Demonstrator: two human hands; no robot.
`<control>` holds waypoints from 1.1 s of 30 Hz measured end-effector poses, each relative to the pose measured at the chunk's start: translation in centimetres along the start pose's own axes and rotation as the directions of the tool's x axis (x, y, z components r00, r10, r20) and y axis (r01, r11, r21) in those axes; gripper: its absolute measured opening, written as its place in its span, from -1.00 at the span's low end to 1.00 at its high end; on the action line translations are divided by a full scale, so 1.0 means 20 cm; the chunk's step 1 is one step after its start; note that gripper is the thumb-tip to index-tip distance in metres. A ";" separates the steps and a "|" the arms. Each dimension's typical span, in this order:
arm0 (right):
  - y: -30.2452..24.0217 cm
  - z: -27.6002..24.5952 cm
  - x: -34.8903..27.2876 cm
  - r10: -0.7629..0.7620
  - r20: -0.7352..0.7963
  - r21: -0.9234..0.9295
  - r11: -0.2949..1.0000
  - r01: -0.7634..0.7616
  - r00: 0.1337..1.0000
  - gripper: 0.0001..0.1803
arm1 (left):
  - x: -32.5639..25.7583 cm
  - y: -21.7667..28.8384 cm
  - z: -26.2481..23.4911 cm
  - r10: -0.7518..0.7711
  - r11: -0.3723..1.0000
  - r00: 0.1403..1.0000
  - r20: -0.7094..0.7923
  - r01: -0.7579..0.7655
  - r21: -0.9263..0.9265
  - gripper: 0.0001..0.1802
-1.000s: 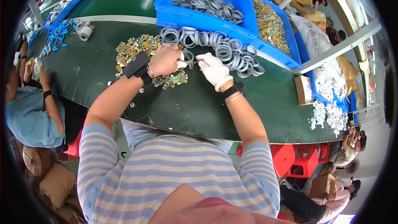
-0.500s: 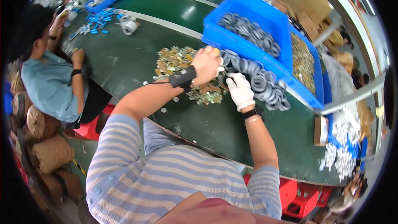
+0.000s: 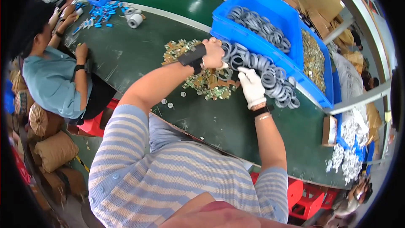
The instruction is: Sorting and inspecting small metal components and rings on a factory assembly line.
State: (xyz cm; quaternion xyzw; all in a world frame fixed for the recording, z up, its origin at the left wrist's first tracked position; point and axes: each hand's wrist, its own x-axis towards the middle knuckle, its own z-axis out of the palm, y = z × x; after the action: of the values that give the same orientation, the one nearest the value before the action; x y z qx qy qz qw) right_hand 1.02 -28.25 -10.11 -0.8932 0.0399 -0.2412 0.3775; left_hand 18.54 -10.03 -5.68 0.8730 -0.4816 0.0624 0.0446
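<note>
My bare left hand (image 3: pixel 214 53), a dark band on its wrist, is over the table between a heap of small green and gold circuit boards (image 3: pixel 211 89) and a row of grey rings (image 3: pixel 273 78). Its fingers are curled closed, with white at the fingertips; what they hold is hidden. A single grey ring (image 3: pixel 225 75) lies on the boards just below it. My right hand (image 3: pixel 252 88), in a white glove, is beside the ring row. Its thumb and forefinger point left, slightly apart, and nothing shows between them.
Behind the rings stands a blue bin (image 3: pixel 257 44) of more grey rings, beside another blue bin (image 3: pixel 327 71) of circuit boards. A co-worker (image 3: pixel 55 80) sits at left near blue parts (image 3: pixel 101 13). White pieces (image 3: pixel 350 164) are heaped at the right end.
My left hand has shifted slightly up, and my right hand has moved a little to the right. The view has tilted slightly. The co-worker's hands have moved, and another hand appears beside them.
</note>
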 end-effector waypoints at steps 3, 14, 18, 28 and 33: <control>0.16 -0.01 0.04 0.108 0.061 0.153 0.981 -0.116 0.992 -0.72 | 0.03 -0.01 0.00 -0.016 1.000 0.998 0.055 0.016 -0.006 -0.55; -0.03 0.09 0.18 -0.285 -0.149 -0.317 0.921 0.227 0.947 -0.81 | 0.05 -0.18 0.02 -0.104 0.774 0.989 -0.106 0.014 -0.633 -0.81; -0.08 0.11 0.29 -0.290 -0.027 -0.440 0.863 0.249 0.957 -0.75 | 0.09 -0.24 0.08 -0.276 0.720 0.933 -0.229 0.043 -0.693 -0.78; -0.12 0.00 0.18 -0.277 0.031 -0.545 0.801 0.248 0.960 -0.71 | 0.14 -0.12 0.12 -0.032 0.985 0.980 -0.197 -0.002 -0.171 -0.59; -0.11 0.09 0.07 -0.066 0.070 -0.433 0.897 0.090 0.995 -0.65 | 0.23 -0.13 0.13 -0.063 0.995 0.991 -0.115 0.054 -0.082 -0.66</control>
State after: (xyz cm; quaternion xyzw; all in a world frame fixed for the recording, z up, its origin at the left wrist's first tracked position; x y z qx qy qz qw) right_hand 2.80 -25.75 -9.10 -0.9620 0.0469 -0.2169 0.1593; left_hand 23.36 -12.93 -7.61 0.8793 -0.4543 0.0932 0.1089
